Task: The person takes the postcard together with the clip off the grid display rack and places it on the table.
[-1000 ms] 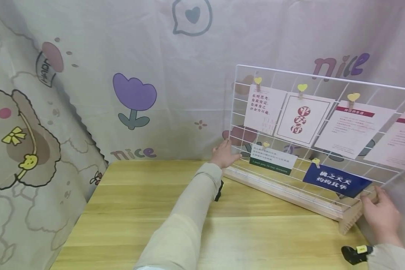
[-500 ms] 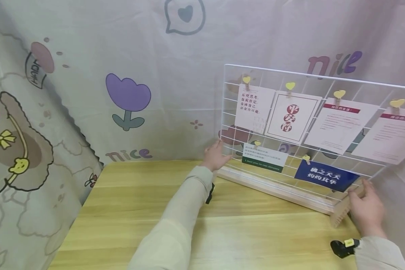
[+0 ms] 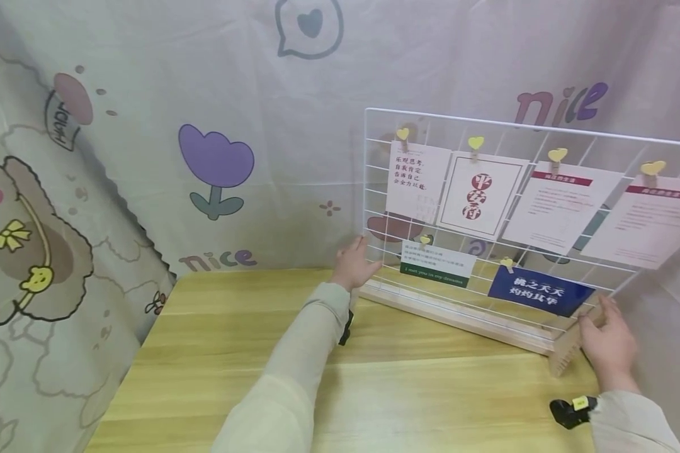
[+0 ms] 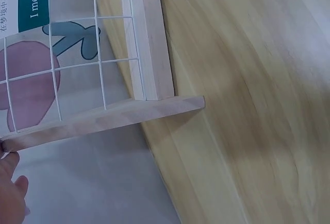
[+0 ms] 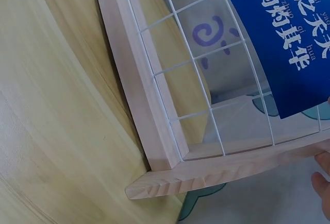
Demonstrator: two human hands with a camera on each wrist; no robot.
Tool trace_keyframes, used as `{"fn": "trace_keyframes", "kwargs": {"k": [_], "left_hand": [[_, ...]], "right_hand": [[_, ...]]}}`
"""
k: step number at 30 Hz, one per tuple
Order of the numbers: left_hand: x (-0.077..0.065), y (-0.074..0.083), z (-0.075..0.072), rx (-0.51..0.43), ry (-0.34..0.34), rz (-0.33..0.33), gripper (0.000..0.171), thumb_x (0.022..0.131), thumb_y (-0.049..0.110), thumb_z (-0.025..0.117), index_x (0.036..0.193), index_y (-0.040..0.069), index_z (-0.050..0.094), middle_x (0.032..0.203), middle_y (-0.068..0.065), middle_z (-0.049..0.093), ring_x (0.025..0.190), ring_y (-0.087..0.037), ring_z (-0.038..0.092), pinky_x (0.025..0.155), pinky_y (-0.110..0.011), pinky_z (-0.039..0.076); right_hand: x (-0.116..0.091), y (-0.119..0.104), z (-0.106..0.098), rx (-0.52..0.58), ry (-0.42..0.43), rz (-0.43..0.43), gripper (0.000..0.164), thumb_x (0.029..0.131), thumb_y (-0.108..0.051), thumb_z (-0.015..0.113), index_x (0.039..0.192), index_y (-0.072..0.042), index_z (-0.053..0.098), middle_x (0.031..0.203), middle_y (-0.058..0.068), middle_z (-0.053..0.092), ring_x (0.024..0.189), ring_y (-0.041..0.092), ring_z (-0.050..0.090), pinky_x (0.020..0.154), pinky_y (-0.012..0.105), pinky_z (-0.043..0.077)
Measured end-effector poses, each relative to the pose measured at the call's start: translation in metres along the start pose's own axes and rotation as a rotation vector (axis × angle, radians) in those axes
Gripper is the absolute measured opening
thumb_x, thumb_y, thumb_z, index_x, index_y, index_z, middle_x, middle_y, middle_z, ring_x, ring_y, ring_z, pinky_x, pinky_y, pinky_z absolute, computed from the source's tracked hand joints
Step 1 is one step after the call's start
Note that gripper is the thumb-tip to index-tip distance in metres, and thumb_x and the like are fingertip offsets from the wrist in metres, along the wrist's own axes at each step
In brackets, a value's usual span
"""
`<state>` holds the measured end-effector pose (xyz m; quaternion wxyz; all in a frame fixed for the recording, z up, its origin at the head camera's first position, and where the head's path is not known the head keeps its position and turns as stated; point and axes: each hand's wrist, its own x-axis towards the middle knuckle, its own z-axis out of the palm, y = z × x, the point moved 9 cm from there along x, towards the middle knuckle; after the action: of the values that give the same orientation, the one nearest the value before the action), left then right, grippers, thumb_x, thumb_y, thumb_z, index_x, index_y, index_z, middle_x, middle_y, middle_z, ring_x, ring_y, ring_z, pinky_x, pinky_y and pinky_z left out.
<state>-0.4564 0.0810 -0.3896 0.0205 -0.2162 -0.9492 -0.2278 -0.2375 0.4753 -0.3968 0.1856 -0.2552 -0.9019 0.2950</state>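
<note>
A white wire grid rack on a wooden base (image 3: 459, 319) stands on the table, angled across its back right. My left hand (image 3: 354, 264) grips the rack's left wooden end piece (image 4: 103, 122). At the opposite end, my right hand (image 3: 611, 345) holds the other end piece (image 5: 232, 170), thumb toward me. Several cards hang on the grid from yellow heart clips (image 3: 476, 143). Among them are a white card with red characters (image 3: 473, 207), a green-and-white card (image 3: 437, 274) and a blue card (image 3: 538, 292). In each wrist view, only some fingers show at the frame edge.
The wood-grain table (image 3: 232, 371) stretches in front of and left of the rack. A printed curtain (image 3: 294, 126) hangs close behind the rack, and another printed cloth (image 3: 28, 239) hangs at the left. A black wrist device (image 3: 572, 412) sits at my right cuff.
The rack has slid left along the table, with both hands holding its ends throughout. The cards moved along with it. The head view also shifted a little earlier on.
</note>
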Motion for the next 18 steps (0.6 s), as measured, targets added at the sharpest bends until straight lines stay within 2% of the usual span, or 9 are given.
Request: {"fn": "trace_keyframes", "kwargs": {"k": [7,14,18], "left_hand": [[-0.0009,0.0024,0.0003,-0.001,0.001,0.007,0.072,0.082,0.045,0.044,0.136,0.003,0.018,0.140,-0.012,0.018,0.125,-0.025,0.022,0.100,-0.044,0.012],[-0.0019,-0.0004,0.0037,0.034,-0.009,-0.005,0.074,0.082,0.046,0.045,0.137,0.005,0.016,0.141,-0.010,0.016,0.127,-0.023,0.018,0.099,-0.047,0.011],[-0.0026,0.0005,0.0012,0.019,0.004,-0.008,0.074,0.081,0.044,0.047,0.136,0.004,0.018,0.141,-0.011,0.017,0.126,-0.025,0.020,0.099,-0.048,0.012]], "right_hand": [[0.0035,0.0039,-0.0038,0.017,-0.006,0.017,0.054,0.089,-0.023,0.035,0.136,-0.005,0.017,0.132,0.029,0.022,0.112,0.052,0.024,0.089,0.061,0.015],[0.0023,0.0062,-0.0035,0.010,0.024,-0.009,0.053,0.088,-0.022,0.037,0.135,-0.002,0.021,0.136,0.022,0.018,0.114,0.050,0.023,0.089,0.059,0.016],[0.0024,0.0068,-0.0039,0.026,0.023,0.002,0.053,0.089,-0.022,0.037,0.135,-0.004,0.020,0.138,0.019,0.015,0.117,0.049,0.019,0.091,0.059,0.013]]}}
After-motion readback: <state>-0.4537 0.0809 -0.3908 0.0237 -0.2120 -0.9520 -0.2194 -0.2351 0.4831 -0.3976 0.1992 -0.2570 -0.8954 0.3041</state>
